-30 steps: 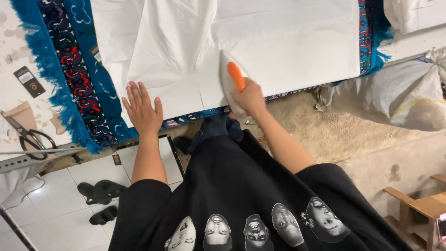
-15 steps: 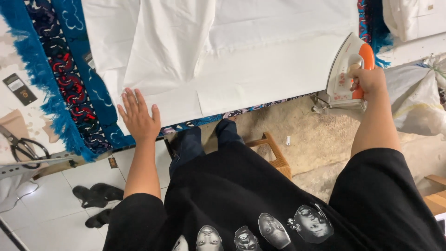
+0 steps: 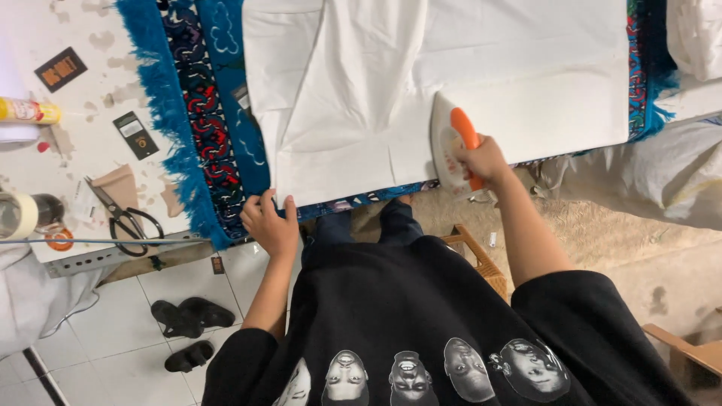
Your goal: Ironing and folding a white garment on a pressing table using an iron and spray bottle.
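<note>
Item one: white cloth [image 3: 451, 90], spread flat on a patterned blue rug [image 3: 203, 113] that pads the bench [image 3: 90, 105]. We take the cloth as our landmark. It lies folded in panels, its long axis running left to right across the view, with one folded edge slanting down its middle. We judge it soft, light and limp, apt to wrinkle or slide on the rug; best held at a hem or corner, pinned flat rather than lifted

Item two: iron [image 3: 451, 146], white body with orange handle, standing on the near edge of the cloth, towards its right half. Its nose points away from us, up the cloth; its long axis runs roughly crosswise to that of the cloth. We judge it stiff, fairly heavy and hot at the sole, so the handle is the only safe hold

Item three: right hand [image 3: 485, 159], its grip closed round the orange handle

Item four: left hand [image 3: 269, 222], at the near left corner of the cloth, fingers curled over the hem; the grip looks narrow, pinching the edge, though we cannot tell how firmly

Sundries left of the cloth, on bare bench beyond the rug fringe: black scissors [image 3: 124, 218], a tape roll [image 3: 19, 214], a yellow tube [image 3: 26, 111], two dark cards

Below the cloth, on the tiled floor: black sandals [image 3: 184, 316]
</note>
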